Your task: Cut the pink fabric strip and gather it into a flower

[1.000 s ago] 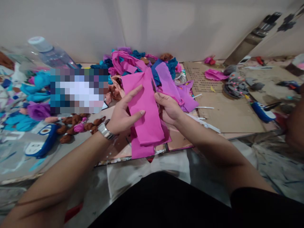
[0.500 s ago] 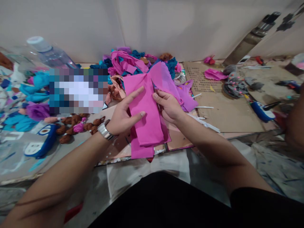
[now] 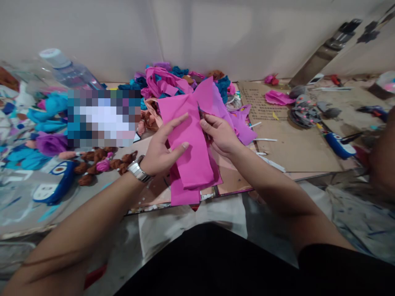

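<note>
A folded stack of bright pink crepe paper point(image 3: 193, 160) lies under my left hand point(image 3: 163, 146). The thumb and forefinger rest across its face, while the other fingers are hidden beneath its left side. At the paper's right edge my right hand point(image 3: 220, 133) is closed around scissors point(image 3: 200, 112), of which only a dark bit of blade shows; their handles are hidden in the fingers. Above the blade a pink flap point(image 3: 204, 94) stands away from the stack, to the right. Purple crepe paper point(image 3: 243, 127) lies just behind my right hand.
Crumpled coloured paper point(image 3: 166, 80) is heaped against the wall. On the left are a plastic bottle point(image 3: 72, 70), a blue tape-like dispenser point(image 3: 55, 181) and brown paper knots point(image 3: 92, 162). Cardboard point(image 3: 296, 148), a dark bottle point(image 3: 324, 53) and another person's arm point(image 3: 382, 156) are on the right.
The pink flap at the top has turned over and shows more of its pink face beside the blade. The paper's upper left corner has shifted slightly left. Both hands keep nearly the same place.
</note>
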A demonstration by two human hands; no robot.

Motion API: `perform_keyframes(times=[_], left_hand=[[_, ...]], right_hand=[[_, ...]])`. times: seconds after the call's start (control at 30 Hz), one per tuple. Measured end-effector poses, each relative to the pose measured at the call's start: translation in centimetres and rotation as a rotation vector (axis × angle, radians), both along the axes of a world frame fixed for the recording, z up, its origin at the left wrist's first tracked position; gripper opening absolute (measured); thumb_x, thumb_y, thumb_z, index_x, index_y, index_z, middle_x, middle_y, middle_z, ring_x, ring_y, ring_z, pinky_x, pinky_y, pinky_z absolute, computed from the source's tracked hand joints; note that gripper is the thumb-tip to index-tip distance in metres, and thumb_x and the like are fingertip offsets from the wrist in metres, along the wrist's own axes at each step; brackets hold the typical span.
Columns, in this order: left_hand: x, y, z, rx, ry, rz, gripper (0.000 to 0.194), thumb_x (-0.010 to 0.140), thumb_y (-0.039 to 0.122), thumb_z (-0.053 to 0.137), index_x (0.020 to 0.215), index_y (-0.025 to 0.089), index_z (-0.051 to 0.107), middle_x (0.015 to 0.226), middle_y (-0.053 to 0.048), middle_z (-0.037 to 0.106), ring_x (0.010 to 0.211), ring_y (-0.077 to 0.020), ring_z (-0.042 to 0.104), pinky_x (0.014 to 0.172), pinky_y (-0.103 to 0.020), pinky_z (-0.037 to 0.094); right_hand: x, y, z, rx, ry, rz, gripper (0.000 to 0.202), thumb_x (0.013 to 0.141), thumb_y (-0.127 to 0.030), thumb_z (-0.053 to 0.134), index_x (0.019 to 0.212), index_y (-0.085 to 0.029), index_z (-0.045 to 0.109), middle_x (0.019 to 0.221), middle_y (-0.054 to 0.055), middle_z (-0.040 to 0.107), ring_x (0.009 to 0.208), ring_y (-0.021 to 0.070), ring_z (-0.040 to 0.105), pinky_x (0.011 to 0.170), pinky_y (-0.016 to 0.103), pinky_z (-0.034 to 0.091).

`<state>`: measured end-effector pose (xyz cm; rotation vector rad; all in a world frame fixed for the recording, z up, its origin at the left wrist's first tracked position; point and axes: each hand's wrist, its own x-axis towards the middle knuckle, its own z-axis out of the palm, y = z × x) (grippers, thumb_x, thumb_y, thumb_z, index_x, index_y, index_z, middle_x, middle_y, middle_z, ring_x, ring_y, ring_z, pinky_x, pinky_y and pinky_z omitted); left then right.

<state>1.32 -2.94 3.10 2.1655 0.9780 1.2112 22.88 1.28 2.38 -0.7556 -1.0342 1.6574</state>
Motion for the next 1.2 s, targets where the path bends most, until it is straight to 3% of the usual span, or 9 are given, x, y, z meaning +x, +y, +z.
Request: perform_keyframes(times=[0.17, 0.57, 0.9, 1.2], left_hand=[[0.11, -0.07, -0.06, 0.012, 0.031, -0.004, 0.079, 0.095, 0.063, 0.071, 0.161, 0.026, 0.051, 0.161, -0.016, 0.056, 0.147, -0.0372, 0.057, 0.129, -0.056, 0.043], [0.1, -0.05, -0.15, 0.02, 0.049, 0.0, 0.077, 0.094, 0.059, 0.073, 0.16, 0.024, 0.052, 0.16, -0.015, 0.058, 0.146, -0.036, 0.059, 0.127, -0.055, 0.045], [0.34, -0.29, 0.06, -0.004, 0.042, -0.007, 0.075, 0.094, 0.058, 0.074, 0.158, 0.023, 0.054, 0.16, -0.016, 0.058, 0.145, -0.0356, 0.059, 0.127, -0.056, 0.045], [0.28, -0.2, -0.02, 0.006, 0.039, -0.023, 0.076, 0.095, 0.061, 0.072, 0.159, 0.026, 0.053, 0.16, -0.015, 0.058, 0.146, -0.0356, 0.059, 0.127, -0.056, 0.045]], right_hand=[[-0.05, -0.02, 0.46, -0.041, 0.001, 0.006, 0.045, 0.075, -0.042, 0.095, 0.114, -0.028, 0.077, 0.119, 0.0, 0.081, 0.125, 0.0217, 0.069, 0.103, 0.037, 0.062], [0.16, 0.07, 0.11, -0.073, 0.008, 0.019, 0.046, 0.075, -0.047, 0.095, 0.113, -0.029, 0.077, 0.094, -0.003, 0.08, 0.1, 0.0186, 0.075, 0.089, 0.033, 0.064], [0.08, -0.37, 0.74, -0.136, 0.011, 0.022, 0.04, 0.077, -0.049, 0.094, 0.103, -0.027, 0.074, 0.098, -0.001, 0.081, 0.103, 0.0203, 0.075, 0.093, 0.037, 0.064], [0.34, -0.19, 0.52, -0.147, 0.01, 0.007, 0.043, 0.074, -0.046, 0.097, 0.105, -0.027, 0.074, 0.092, -0.002, 0.078, 0.096, 0.0192, 0.075, 0.086, 0.034, 0.063]])
